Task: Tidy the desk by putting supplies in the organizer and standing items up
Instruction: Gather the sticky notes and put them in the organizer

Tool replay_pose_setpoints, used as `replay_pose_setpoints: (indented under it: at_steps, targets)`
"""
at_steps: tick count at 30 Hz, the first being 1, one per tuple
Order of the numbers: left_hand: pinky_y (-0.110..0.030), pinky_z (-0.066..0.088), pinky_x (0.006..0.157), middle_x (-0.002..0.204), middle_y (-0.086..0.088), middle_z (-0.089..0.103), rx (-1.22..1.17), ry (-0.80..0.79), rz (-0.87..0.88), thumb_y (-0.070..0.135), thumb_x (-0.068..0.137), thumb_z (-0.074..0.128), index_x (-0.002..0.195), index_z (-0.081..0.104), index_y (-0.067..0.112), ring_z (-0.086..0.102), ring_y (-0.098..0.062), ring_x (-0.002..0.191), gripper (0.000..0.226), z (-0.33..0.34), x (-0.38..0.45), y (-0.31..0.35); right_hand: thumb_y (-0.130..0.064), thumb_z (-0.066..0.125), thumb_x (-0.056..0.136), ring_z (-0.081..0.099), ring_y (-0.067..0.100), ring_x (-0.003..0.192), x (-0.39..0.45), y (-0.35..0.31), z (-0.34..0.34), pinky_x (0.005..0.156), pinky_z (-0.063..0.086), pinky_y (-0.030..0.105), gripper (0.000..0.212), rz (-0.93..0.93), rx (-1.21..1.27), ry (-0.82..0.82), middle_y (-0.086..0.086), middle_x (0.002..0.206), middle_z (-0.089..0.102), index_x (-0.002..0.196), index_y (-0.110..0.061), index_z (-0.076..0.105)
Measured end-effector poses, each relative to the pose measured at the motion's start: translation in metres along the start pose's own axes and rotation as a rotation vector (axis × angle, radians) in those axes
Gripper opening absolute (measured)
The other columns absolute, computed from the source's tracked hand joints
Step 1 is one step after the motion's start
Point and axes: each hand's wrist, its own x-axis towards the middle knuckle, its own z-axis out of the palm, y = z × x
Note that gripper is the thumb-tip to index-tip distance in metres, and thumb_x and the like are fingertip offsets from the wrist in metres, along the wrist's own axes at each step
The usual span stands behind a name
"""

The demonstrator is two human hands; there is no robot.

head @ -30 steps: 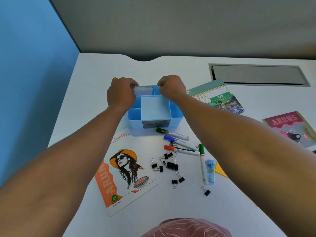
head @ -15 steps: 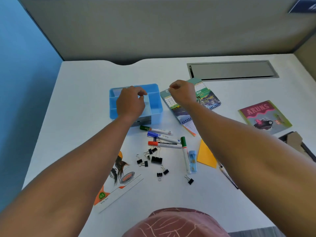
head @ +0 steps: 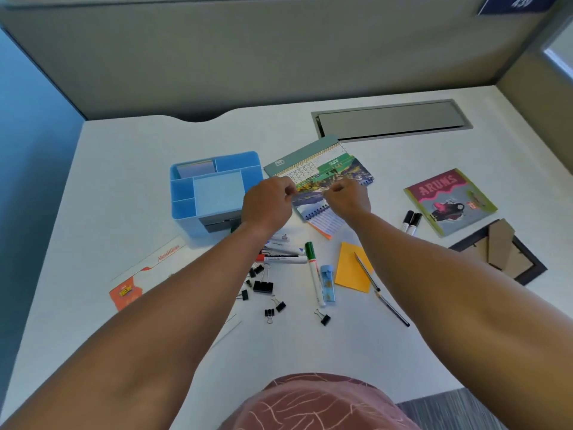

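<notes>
Far left on the white table (head: 130, 169), an orange and white booklet (head: 141, 279) lies flat, half hidden under the left forearm. Next, the blue organizer (head: 214, 189) stands upright, a pad of paper in its back left compartment and a grey drawer at the front. Just right of it, the left hand (head: 266, 204) is at the calendar's edge, fingers curled, thumb and forefinger pinched together there; whether this grip has truly caught the page, I cannot tell. Below the hand, a cluster of markers (head: 283, 254) lies just in front of the organizer, with black binder clips (head: 263, 287) scattered nearer the person. A green-capped marker (head: 314, 273) lies alongside a small blue box (head: 328, 283), the two touching or nearly so.

Centre stage, the spiral desk calendar (head: 319, 169) lies flat and opened, just right of the organizer. The right hand (head: 347, 197) is over it too, fingers curled tight at the near edge of the page; again, a pinch on the paper or not, too close to call. An orange sticky pad (head: 350, 271) sits below with a pencil (head: 383, 294) lying across it. Further right, two black markers (head: 410, 221) lie side by side, beside a green and pink booklet (head: 449, 201), and a picture frame (head: 499, 251) lies face down near the table's right edge.
</notes>
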Motion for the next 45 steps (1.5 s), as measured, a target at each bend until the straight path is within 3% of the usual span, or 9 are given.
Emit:
replay_pose_setpoints:
  at_steps: [5, 12, 19, 23, 27, 31, 36, 39, 45]
  targets:
    - [-0.031, 0.051, 0.077, 0.108, 0.002, 0.072, -0.020, -0.173, -0.101, 0.019, 0.094, 0.060, 0.105, 0.070, 0.027, 0.065, -0.020, 0.097, 0.017, 0.033, -0.005, 0.012, -0.024, 0.067, 0.077, 0.057, 0.025, 0.079, 0.003, 0.021, 0.004, 0.062, 0.045, 0.028, 0.015, 0.059, -0.132, -0.088, 0.007, 0.082, 0.061, 0.074, -0.011, 0.060]
    - [-0.035, 0.056, 0.087, 0.124, -0.004, 0.066, -0.198, -0.408, -0.422, 0.024, 0.086, 0.067, 0.126, 0.060, 0.020, 0.064, -0.023, 0.105, 0.041, 0.068, -0.010, 0.021, -0.018, 0.072, 0.081, 0.047, 0.032, 0.124, 0.011, 0.047, 0.003, 0.094, 0.048, 0.037, 0.060, 0.117, -0.168, -0.184, 0.016, 0.133, 0.049, 0.136, -0.008, 0.049]
    - [-0.037, 0.060, 0.077, 0.109, -0.013, 0.071, -0.615, -0.340, -0.878, 0.017, 0.082, 0.070, 0.110, 0.067, 0.003, 0.068, -0.026, 0.094, 0.031, 0.085, 0.000, 0.031, -0.016, 0.068, 0.083, 0.056, 0.022, 0.107, 0.012, 0.052, 0.002, 0.074, 0.045, 0.029, 0.057, 0.076, -0.141, -0.234, 0.010, 0.121, 0.063, 0.136, -0.008, 0.048]
    - [-0.021, 0.056, 0.056, 0.092, -0.008, 0.069, -0.898, -0.271, -1.097, 0.009, 0.089, 0.068, 0.101, 0.061, 0.005, 0.064, -0.010, 0.068, 0.014, 0.091, 0.001, 0.032, -0.018, 0.068, 0.085, 0.058, 0.027, 0.108, 0.010, 0.048, 0.002, 0.087, 0.054, 0.038, 0.046, 0.083, -0.125, -0.242, 0.012, 0.117, 0.059, 0.126, -0.004, 0.053]
    - [-0.016, 0.051, 0.057, 0.098, -0.012, 0.071, -0.923, -0.284, -1.112, 0.010, 0.092, 0.067, 0.097, 0.063, 0.004, 0.060, -0.010, 0.062, 0.009, 0.095, 0.002, 0.031, -0.028, 0.066, 0.085, 0.050, 0.014, 0.069, 0.011, 0.050, 0.000, 0.054, 0.039, 0.025, 0.021, 0.107, -0.218, -0.334, 0.008, 0.087, 0.055, 0.085, -0.008, 0.058]
    - [-0.013, 0.044, 0.046, 0.093, -0.007, 0.071, -0.907, -0.332, -1.116, 0.020, 0.092, 0.069, 0.092, 0.065, 0.009, 0.054, -0.006, 0.057, 0.012, 0.097, 0.002, 0.032, -0.021, 0.062, 0.089, 0.048, 0.021, 0.073, 0.012, 0.057, -0.001, 0.065, 0.040, 0.031, 0.032, 0.197, -0.018, -0.417, 0.011, 0.080, 0.049, 0.064, -0.013, 0.044]
    - [-0.018, 0.035, 0.050, 0.080, -0.005, 0.063, -0.822, -0.386, -1.125, 0.024, 0.094, 0.067, 0.082, 0.063, 0.011, 0.041, -0.007, 0.051, 0.018, 0.099, -0.006, 0.032, -0.013, 0.066, 0.093, 0.055, 0.020, 0.067, 0.003, 0.062, -0.016, 0.059, 0.050, 0.025, 0.014, 0.405, 0.285, -0.517, 0.014, 0.086, 0.057, 0.088, -0.002, 0.059]
    - [-0.020, 0.037, 0.053, 0.081, -0.006, 0.065, -0.829, -0.373, -1.118, 0.021, 0.093, 0.068, 0.078, 0.062, 0.010, 0.045, -0.010, 0.054, 0.019, 0.102, -0.010, 0.033, -0.012, 0.068, 0.091, 0.058, 0.017, 0.069, -0.003, 0.065, -0.024, 0.060, 0.053, 0.025, 0.028, 0.449, 0.347, -0.577, 0.012, 0.091, 0.064, 0.112, 0.005, 0.062]
    - [-0.018, 0.038, 0.047, 0.080, -0.004, 0.069, -0.811, -0.365, -1.065, 0.021, 0.095, 0.066, 0.090, 0.065, 0.009, 0.052, -0.009, 0.057, 0.013, 0.098, -0.006, 0.041, -0.021, 0.075, 0.085, 0.055, 0.022, 0.078, -0.008, 0.075, -0.033, 0.073, 0.049, 0.029, 0.031, 0.260, 0.142, -0.636, 0.014, 0.092, 0.060, 0.102, 0.003, 0.065]
